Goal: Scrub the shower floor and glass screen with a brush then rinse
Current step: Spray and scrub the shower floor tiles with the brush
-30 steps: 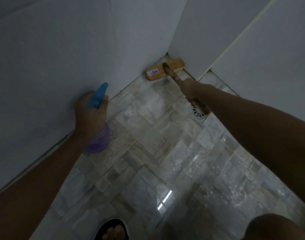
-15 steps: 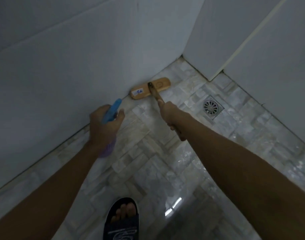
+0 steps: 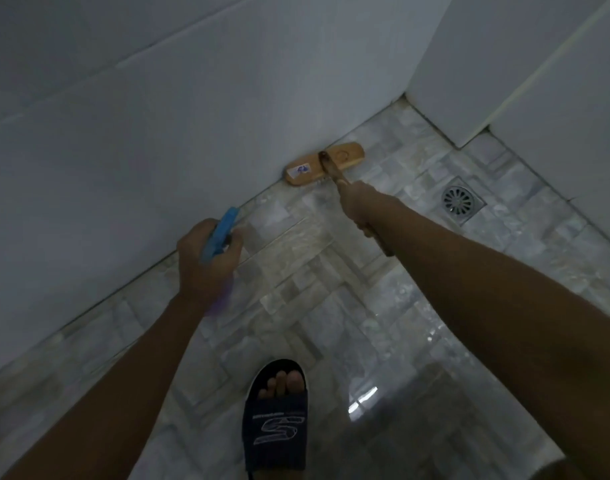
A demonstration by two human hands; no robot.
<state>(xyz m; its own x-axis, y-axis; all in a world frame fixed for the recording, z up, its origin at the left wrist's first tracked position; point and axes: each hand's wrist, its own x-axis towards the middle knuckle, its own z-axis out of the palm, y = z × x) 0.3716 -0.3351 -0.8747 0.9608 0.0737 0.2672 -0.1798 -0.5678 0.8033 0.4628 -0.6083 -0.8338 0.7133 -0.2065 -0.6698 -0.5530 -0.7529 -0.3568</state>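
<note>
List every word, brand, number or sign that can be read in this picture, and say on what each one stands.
"S": large white logo letter on the dark blue slide sandal.
Small white line above that letter: too small to read.
White and blue sticker on the wooden scrub brush head: too blurred to read.

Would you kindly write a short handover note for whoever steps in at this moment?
Right hand: closed on the brush handle; wooden brush head sits on the floor against the wall base.
Left hand: closed on the blue-topped spray bottle, nozzle towards the wall edge.
Drain lies right of the brush.
Done: floor looks wet and glossy near the sandalled foot.
Left: finish scrubbing the floor, glass screen, rinse.
</note>
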